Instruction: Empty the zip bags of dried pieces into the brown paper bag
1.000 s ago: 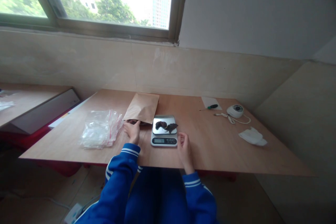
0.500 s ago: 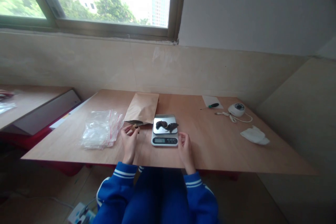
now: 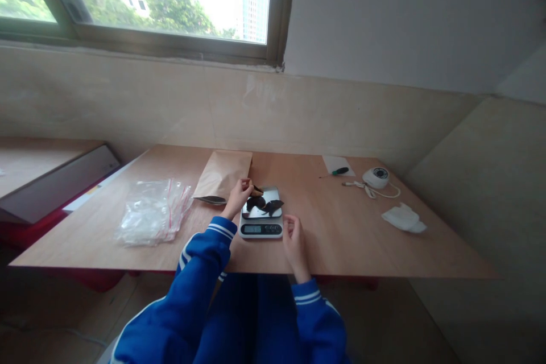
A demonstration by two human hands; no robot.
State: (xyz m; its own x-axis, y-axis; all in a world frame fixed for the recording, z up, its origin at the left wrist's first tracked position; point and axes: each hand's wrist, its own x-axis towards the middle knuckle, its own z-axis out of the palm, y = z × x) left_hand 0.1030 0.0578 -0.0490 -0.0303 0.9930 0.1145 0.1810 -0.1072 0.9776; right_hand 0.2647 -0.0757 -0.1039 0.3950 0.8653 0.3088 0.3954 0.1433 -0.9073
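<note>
A small digital kitchen scale [image 3: 261,231] stands near the front of the table, its display lit. Dark, curled dried pieces [image 3: 273,206] that look like peel lie on its metal plate. My left hand [image 3: 239,196] is over the plate's left side, fingers pinched on a brown dried peel-like piece [image 3: 257,191] just above the others. My right hand [image 3: 294,242] rests on the table at the scale's right edge, holding nothing, its fingers loosely bent and apart. Whether its fingertips touch the scale I cannot tell. Behind my left hand lies a brown paper bag [image 3: 224,173], its mouth facing me.
Clear zip bags [image 3: 149,213] lie in a pile on the left. Toward the back right are a screwdriver [image 3: 340,171] on white paper [image 3: 328,162], a white dome camera [image 3: 376,178] with its cable, and a crumpled white cloth or tissue [image 3: 404,218].
My left hand has moved right and forward from the paper bag's mouth to above the scale plate, carrying the brown piece. My right hand stays beside the scale. The view has shifted slightly.
</note>
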